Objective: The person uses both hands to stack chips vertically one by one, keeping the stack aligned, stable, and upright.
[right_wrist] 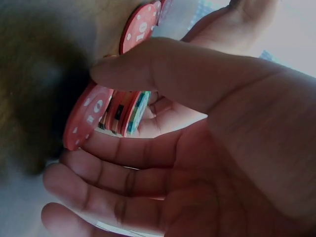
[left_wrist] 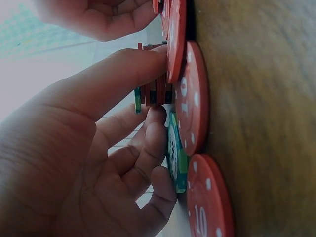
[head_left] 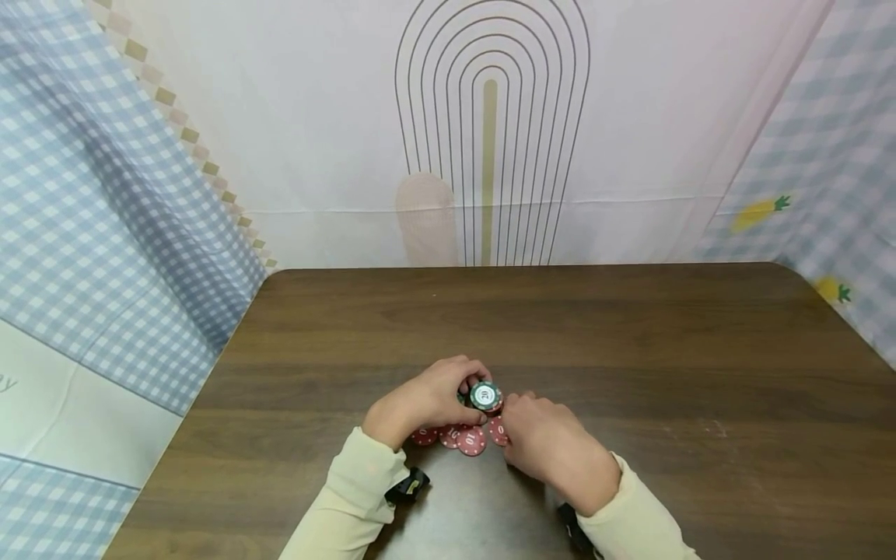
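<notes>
A short stack of poker chips (head_left: 485,397) with a green chip on top stands on the brown table (head_left: 630,350) near its front edge. My left hand (head_left: 470,393) curls round the stack from the left. In the left wrist view the thumb (left_wrist: 148,61) presses the stack's (left_wrist: 153,93) side and the fingers (left_wrist: 148,148) touch a green chip (left_wrist: 176,158). My right hand (head_left: 514,408) rests just right of the stack, fingers relaxed, thumb (right_wrist: 148,66) stretched over the stack (right_wrist: 126,111). Several red chips (head_left: 471,441) lie flat around the stack.
Patterned cloth walls (head_left: 126,233) enclose the table on the left, back and right. Bare wood stretches behind and to both sides of the hands. A black wrist strap (head_left: 408,486) shows on the left sleeve.
</notes>
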Demonstrator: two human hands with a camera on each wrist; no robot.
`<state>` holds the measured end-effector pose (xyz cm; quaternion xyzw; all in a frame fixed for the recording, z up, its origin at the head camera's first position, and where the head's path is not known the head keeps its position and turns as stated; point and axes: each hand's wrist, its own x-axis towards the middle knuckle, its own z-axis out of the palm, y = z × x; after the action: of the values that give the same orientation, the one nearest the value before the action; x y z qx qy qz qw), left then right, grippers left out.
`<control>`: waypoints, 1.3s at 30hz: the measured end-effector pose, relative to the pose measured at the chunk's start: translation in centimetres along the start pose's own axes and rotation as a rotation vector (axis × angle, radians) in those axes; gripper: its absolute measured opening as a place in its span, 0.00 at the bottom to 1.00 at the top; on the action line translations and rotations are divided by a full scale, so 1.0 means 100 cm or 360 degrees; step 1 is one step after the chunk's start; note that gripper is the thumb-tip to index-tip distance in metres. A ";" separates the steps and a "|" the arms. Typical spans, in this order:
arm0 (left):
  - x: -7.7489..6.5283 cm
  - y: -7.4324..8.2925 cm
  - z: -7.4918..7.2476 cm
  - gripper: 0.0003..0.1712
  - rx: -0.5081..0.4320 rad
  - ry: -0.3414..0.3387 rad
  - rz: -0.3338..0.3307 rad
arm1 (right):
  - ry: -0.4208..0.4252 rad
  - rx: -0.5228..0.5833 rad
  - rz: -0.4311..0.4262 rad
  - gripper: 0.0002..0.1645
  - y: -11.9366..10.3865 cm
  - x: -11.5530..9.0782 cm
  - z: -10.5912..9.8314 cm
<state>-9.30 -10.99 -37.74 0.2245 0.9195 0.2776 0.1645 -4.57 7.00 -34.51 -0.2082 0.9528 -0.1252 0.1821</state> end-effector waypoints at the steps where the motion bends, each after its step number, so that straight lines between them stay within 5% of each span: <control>1: 0.000 0.000 0.000 0.23 -0.0004 -0.0003 -0.0001 | -0.0014 -0.0006 0.0006 0.12 0.000 0.000 -0.001; 14: 0.001 -0.001 0.001 0.23 0.0013 -0.0012 -0.0002 | 0.0008 -0.0092 0.0016 0.20 0.006 -0.003 -0.014; 30: 0.000 0.000 -0.001 0.25 0.0035 0.0004 0.0011 | 0.0705 -0.0320 -0.0255 0.13 0.003 0.000 -0.017; 39: 0.001 -0.001 -0.001 0.25 0.0133 -0.0009 0.0006 | 0.0773 -0.0236 -0.0315 0.15 0.004 0.016 -0.005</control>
<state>-9.46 -11.09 -37.74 0.2338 0.9294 0.2387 0.1570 -6.32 6.74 -34.64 -0.2768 0.9502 -0.1186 -0.0804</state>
